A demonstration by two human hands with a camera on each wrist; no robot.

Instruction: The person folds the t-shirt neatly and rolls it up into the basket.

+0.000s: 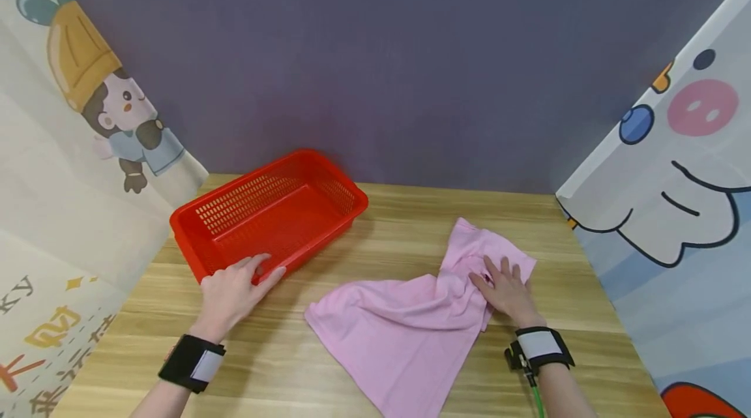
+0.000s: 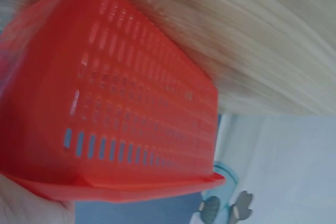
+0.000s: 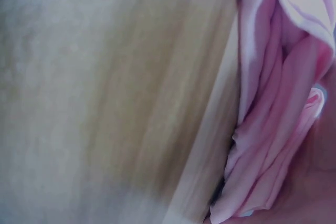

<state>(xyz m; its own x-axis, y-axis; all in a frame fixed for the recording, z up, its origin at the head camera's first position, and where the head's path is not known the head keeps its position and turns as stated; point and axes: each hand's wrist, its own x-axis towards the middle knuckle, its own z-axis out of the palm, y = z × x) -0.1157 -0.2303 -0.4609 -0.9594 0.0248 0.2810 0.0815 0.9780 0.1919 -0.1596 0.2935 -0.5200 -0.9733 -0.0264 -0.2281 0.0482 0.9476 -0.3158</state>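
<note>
A red plastic basket (image 1: 305,255) with slotted walls stands at the back left of the wooden table. My left hand (image 1: 235,287) holds its near left corner, fingers over the rim and thumb along the near side. In the left wrist view, part of that hand (image 2: 31,205) shows at the rim of the basket (image 2: 131,108). On the right, a pink cloth (image 1: 405,333) lies spread and wrinkled, one part stretching toward the back. My right hand (image 1: 510,294) rests on its bunched right part with fingers spread. Folds of the cloth (image 3: 273,129) lie against this hand in the right wrist view.
The wooden table (image 1: 276,366) meets a dark grey panel (image 1: 375,66) at the back. Cartoon-printed sheets flank it, a left one (image 1: 70,164) and a right one (image 1: 663,209). Each wrist wears a black strap; a green cable (image 1: 537,398) runs from the right one.
</note>
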